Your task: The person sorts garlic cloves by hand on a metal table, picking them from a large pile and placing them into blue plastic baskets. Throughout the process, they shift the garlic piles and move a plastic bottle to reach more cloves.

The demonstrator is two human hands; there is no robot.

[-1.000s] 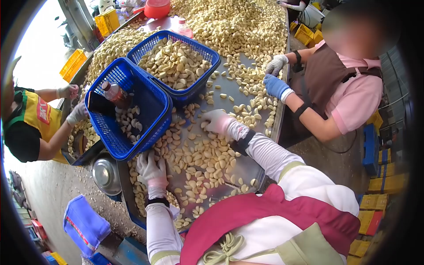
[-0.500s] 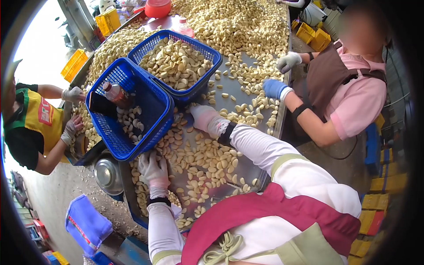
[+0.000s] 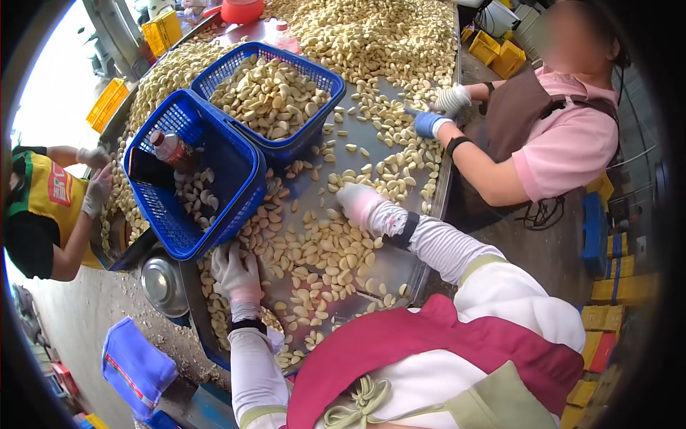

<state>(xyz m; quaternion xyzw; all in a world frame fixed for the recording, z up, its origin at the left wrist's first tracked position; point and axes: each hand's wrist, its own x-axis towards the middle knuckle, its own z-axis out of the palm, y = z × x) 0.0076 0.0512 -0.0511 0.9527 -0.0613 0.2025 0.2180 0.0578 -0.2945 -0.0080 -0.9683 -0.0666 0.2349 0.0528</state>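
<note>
My left hand (image 3: pixel 236 273), in a pale glove, lies on the metal table (image 3: pixel 361 272) below the front blue basket (image 3: pixel 187 247), its fingers stretched toward the basket's edge. My right hand (image 3: pixel 359 205), gloved too, touches the table among loose peeled cloves (image 3: pixel 329 247), right of both baskets; its fingertips are mostly hidden. Inside the front basket are a bottle (image 3: pixel 174 151), a dark object (image 3: pixel 148 169) and some cloves. Another blue basket (image 3: pixel 314 132), behind it, is heaped with cloves.
A co-worker (image 3: pixel 564 121) at the right handles cloves with gloved hands; another person (image 3: pixel 53 207) works at the left edge. A large clove pile (image 3: pixel 364 43) covers the far table. A metal lid (image 3: pixel 164 286) and a purple cloth (image 3: pixel 139 365) are at the lower left.
My right hand has moved right, away from the baskets. My left hand stays by the front basket. The right co-worker's hands have come closer together. The whole view has shifted slightly.
</note>
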